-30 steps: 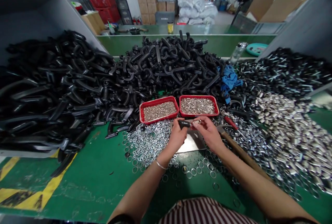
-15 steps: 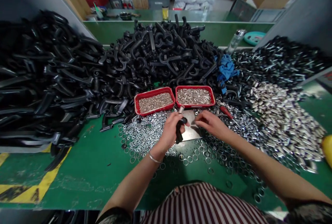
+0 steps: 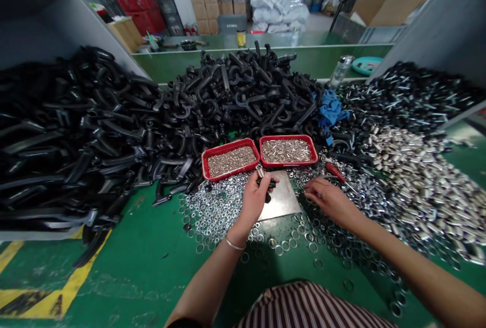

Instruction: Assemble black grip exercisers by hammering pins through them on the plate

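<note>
My left hand (image 3: 255, 197) is closed round a small black part (image 3: 266, 183) with a spring at its top, held upright over a flat metal plate (image 3: 279, 201). My right hand (image 3: 329, 200) rests fingers-down on the scattered silver washers (image 3: 216, 206) to the right of the plate, fingertips pinched among them; what they hold is too small to make out. Two red trays (image 3: 231, 158) (image 3: 287, 150) of small metal pieces lie just beyond both hands.
Big heaps of black plastic handles (image 3: 114, 125) fill the left and back. Silver sleeves (image 3: 413, 176) and dark bolts (image 3: 410, 97) are piled on the right. A blue cloth (image 3: 329, 108), a red-handled tool (image 3: 336, 171), a hammer handle and a bottle (image 3: 338, 71) lie nearby.
My right hand has moved away from the black part, right and down onto the washers. My left hand has turned the part upright.
</note>
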The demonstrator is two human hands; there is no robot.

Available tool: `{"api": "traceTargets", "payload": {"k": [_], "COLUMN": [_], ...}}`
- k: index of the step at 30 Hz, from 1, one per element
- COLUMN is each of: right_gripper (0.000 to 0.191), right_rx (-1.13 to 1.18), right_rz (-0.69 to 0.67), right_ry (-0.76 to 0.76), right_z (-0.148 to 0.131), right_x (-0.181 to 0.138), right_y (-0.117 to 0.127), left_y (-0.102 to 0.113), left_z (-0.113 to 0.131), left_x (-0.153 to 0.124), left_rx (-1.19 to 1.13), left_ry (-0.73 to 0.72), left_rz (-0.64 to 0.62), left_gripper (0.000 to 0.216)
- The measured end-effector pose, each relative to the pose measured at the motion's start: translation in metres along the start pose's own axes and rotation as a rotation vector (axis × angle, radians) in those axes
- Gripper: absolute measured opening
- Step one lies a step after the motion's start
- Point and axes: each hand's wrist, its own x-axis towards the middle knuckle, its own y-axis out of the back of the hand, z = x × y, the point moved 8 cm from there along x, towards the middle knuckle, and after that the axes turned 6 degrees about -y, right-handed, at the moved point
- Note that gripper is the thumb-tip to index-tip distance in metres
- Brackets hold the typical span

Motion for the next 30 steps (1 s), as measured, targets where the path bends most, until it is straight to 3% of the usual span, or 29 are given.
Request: {"api": "traceTargets", "payload": {"k": [4, 8, 13, 17, 20, 25, 27, 28, 30], "right_gripper": [0.010, 0.028, 0.028, 0.027, 0.028, 0.034, 0.040, 0.041, 0.036], "right_rx": [0.417, 0.924, 1.174, 1.081, 1.032, 1.243, 1.093, 0.932, 0.503], "right_rz": [0.058, -0.093, -0.156, -0.141, -0.150, -0.426, -0.529, -0.515, -0.294], "right_ry": [-0.136, -0.175, -0.230, -0.239, -0.239, -0.360, -0.379, -0.370, -0.336], "right_z": [-0.022, -0.032, -0.032, -0.040, -0.043, -0.046, -0.040, -0.030, 0.005], "right_x": [0.017, 0.035, 0.039, 0.034, 0.029, 0.012, 0.006, 0.006, 0.018], "right_y": [-0.009, -0.051, -0.078, -0.070, -0.063, -0.085, -0.086, -0.077, -0.033], "left_y": [-0.001, 0.002, 0.009, 0.010, 0.005, -0.012, -0.010, -0.006, 0.004], "left_z": [0.021, 0.022, 0.016, 0.023, 0.031, 0.035, 0.026, 0.021, 0.014], "left_x": [-0.007, -0.012, -0.011, -0.010, -0.011, -0.016, -0.014, -0.012, -0.008], "left_rx": [0.144, 0.190, 0.290, 0.390, 0.427, 0.439, 0.420, 0.387, 0.291], "left_ry": [-0.166, -0.200, -0.201, -0.265, -0.356, -0.471, -0.368, -0.296, -0.171], "left_rz": [0.006, 0.057, 0.064, 0.066, 0.001, -0.187, -0.173, -0.141, -0.051], "left_gripper": [0.027, 0.025, 0.023, 0.020, 0.018, 0.015, 0.019, 0.023, 0.029]}}
